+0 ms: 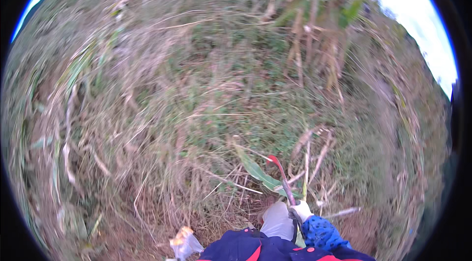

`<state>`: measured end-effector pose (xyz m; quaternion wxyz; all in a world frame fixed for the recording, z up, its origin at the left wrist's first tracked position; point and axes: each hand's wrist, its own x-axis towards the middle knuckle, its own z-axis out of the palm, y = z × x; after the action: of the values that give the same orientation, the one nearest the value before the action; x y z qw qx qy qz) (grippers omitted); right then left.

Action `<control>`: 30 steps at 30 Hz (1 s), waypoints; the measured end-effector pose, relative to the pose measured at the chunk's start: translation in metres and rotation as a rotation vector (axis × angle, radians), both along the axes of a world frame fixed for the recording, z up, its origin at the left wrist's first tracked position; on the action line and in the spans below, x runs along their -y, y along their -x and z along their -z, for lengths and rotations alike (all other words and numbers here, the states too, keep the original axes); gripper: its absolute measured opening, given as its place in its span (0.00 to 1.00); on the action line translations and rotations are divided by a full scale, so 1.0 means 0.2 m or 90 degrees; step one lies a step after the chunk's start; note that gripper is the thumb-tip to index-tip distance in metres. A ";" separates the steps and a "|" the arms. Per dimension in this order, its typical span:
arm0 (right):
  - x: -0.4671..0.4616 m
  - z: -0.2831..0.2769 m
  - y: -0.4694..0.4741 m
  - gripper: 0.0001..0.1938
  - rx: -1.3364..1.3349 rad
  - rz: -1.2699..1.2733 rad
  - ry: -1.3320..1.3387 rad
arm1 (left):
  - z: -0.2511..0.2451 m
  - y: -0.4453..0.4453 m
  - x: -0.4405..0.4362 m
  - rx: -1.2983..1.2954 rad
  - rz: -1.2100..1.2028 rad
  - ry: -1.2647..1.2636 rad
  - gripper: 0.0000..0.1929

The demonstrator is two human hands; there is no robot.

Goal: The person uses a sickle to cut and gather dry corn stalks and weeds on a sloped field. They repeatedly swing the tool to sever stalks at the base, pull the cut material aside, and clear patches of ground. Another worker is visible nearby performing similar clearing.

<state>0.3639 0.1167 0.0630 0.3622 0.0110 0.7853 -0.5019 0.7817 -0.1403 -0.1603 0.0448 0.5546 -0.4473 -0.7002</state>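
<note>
My right hand (302,210), in a white glove with a blue patterned sleeve above it, is closed around the shaft of a long hand tool (288,189). The tool has a dark shaft and a red, hooked end pointing up and away from me. A long green leaf (262,174) lies just left of the shaft, and a pale stalk (306,169) stands up just beyond the glove. My trouser leg (278,219) shows beside the hand. My left hand is out of view. Low on the left, a whitish plastic bag (186,243) with something orange-yellow lies on the ground.
Dry grass and weeds (155,128) cover the ground, blurred by motion. Cut stalks (322,154) stick up ahead on the right. A clump of tall plants with drooping dry leaves (324,32) stands farther off. Bare soil (356,233) shows at the lower right.
</note>
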 end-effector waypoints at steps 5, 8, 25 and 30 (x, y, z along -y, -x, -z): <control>-0.14 0.02 0.25 0.07 -0.022 0.029 0.004 | -0.23 0.60 0.24 -0.037 0.032 -0.103 0.12; -0.21 0.12 0.51 0.11 -0.169 0.011 -0.169 | -0.28 1.09 0.31 -0.083 0.075 -0.119 0.11; 0.89 -0.14 1.95 0.12 0.073 -0.259 0.377 | -1.18 2.34 0.33 0.108 0.321 0.181 0.19; 1.12 -0.01 2.08 0.18 -0.242 -0.307 -0.005 | -1.65 2.69 0.50 -0.077 0.220 0.207 0.20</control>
<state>-0.0523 -0.1072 0.0660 0.3176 -0.2680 0.8211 -0.3914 0.2433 -0.2405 0.1689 0.0397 0.4126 -0.6387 -0.6483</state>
